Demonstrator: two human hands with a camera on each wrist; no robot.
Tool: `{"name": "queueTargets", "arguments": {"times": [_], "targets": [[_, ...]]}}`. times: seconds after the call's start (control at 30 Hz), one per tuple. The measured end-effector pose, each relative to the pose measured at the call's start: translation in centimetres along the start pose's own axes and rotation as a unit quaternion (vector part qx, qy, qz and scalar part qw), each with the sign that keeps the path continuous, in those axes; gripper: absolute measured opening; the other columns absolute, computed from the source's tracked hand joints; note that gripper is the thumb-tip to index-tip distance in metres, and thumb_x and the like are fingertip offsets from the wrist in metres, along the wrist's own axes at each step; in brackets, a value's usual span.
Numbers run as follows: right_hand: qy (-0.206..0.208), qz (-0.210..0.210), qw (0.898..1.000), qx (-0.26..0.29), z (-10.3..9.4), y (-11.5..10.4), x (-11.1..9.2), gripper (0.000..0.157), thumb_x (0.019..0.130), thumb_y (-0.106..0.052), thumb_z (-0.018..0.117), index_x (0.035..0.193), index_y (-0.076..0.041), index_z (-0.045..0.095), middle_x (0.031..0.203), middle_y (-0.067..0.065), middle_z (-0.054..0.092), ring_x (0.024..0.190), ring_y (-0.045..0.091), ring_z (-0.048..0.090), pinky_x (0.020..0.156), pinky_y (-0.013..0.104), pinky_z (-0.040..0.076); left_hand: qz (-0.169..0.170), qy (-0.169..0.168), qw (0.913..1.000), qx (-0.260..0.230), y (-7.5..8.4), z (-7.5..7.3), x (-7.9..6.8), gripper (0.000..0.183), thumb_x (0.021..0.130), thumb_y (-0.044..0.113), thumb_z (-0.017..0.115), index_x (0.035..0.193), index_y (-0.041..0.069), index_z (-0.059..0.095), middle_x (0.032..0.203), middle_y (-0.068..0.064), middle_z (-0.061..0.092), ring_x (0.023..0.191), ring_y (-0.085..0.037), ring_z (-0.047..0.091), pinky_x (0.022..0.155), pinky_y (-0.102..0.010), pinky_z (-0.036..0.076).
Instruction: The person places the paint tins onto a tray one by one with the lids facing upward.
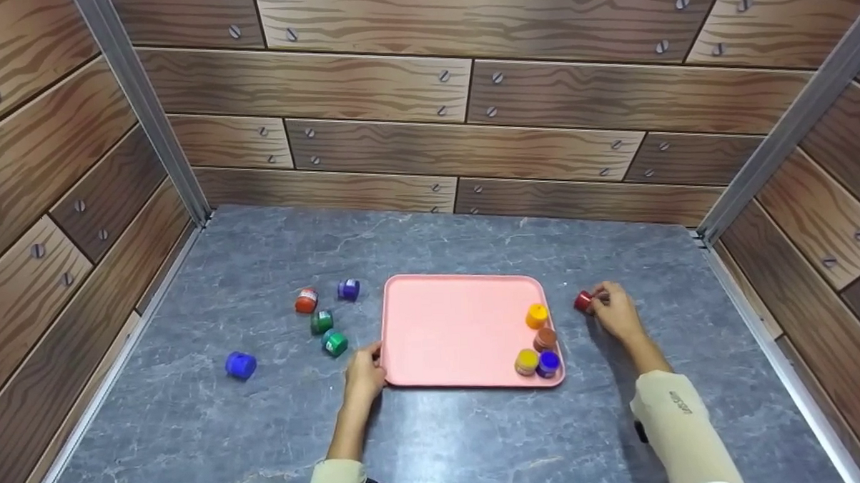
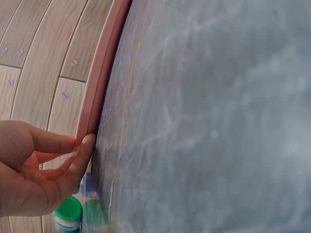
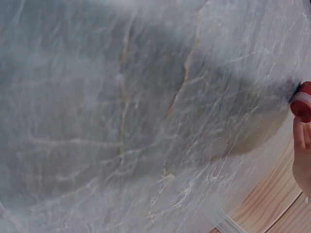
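Note:
A pink tray (image 1: 462, 333) lies on the grey marbled table. My left hand (image 1: 364, 372) pinches its left edge near the front corner; the left wrist view shows thumb and fingers on the tray's rim (image 2: 99, 73). To the right of the tray, my right hand (image 1: 617, 313) holds a small dark red paint jar (image 1: 584, 302) between thumb and fingers. That red jar (image 3: 302, 103) is partly cut off in the right wrist view. At the tray's right end stand an orange jar (image 1: 536, 316), a brown jar (image 1: 545, 340), a yellow jar (image 1: 526, 362) and a blue-purple jar (image 1: 548, 364).
Left of the tray lie an orange-red jar (image 1: 306, 301), a purple jar (image 1: 349, 290), a dark green jar (image 1: 322, 322) and a bright green jar (image 1: 335, 343). A blue jar (image 1: 241, 364) lies farther left. Wood-patterned walls (image 1: 369, 136) enclose the back and sides.

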State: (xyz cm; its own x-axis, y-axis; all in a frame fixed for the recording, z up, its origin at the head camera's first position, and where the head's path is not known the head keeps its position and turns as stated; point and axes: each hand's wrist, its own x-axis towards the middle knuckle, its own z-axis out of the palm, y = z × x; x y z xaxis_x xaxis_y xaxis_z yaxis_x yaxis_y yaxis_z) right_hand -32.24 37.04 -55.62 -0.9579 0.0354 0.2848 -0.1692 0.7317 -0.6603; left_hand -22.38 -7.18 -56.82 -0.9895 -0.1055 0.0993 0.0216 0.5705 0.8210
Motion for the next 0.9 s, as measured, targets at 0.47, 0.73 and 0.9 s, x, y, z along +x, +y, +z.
{"name": "queueTargets", "arguments": {"times": [0.47, 0.73, 0.9], "targets": [[-0.064, -0.214, 0.962, -0.16, 0.3, -0.9, -0.1, 0.024, 0.076, 0.007, 0.064, 0.098, -0.003, 0.063, 0.096, 0.012, 0.058, 0.083, 0.032, 0.058, 0.07, 0.048, 0.046, 0.003, 0.006, 1.0, -0.004, 0.0, 0.0, 0.0, 0.05, 0.064, -0.017, 0.05, 0.112, -0.009, 0.06, 0.093, -0.018, 0.065, 0.085, -0.03, 0.06, 0.071, -0.041, 0.046], [-0.109, -0.245, 0.932, -0.245, 0.2, -1.3, -0.2, 0.031, 0.074, -0.003, 0.071, 0.104, -0.004, 0.063, 0.1, 0.011, 0.058, 0.09, 0.03, 0.056, 0.072, 0.046, 0.047, 0.003, 0.006, 1.0, -0.001, -0.1, 0.1, 0.0, 0.051, 0.063, -0.017, 0.05, 0.112, -0.009, 0.061, 0.093, -0.018, 0.066, 0.083, -0.031, 0.06, 0.07, -0.042, 0.046], [-0.124, -0.259, 0.926, -0.247, 0.4, -1.5, -0.4, 0.032, 0.076, -0.004, 0.07, 0.106, 0.001, 0.061, 0.102, 0.014, 0.06, 0.093, 0.032, 0.056, 0.076, 0.048, 0.046, 0.001, 0.009, 0.9999, 0.006, -0.1, 0.1, 0.0, 0.05, 0.063, -0.016, 0.051, 0.112, -0.008, 0.061, 0.093, -0.018, 0.066, 0.086, -0.033, 0.06, 0.072, -0.044, 0.046]]}}
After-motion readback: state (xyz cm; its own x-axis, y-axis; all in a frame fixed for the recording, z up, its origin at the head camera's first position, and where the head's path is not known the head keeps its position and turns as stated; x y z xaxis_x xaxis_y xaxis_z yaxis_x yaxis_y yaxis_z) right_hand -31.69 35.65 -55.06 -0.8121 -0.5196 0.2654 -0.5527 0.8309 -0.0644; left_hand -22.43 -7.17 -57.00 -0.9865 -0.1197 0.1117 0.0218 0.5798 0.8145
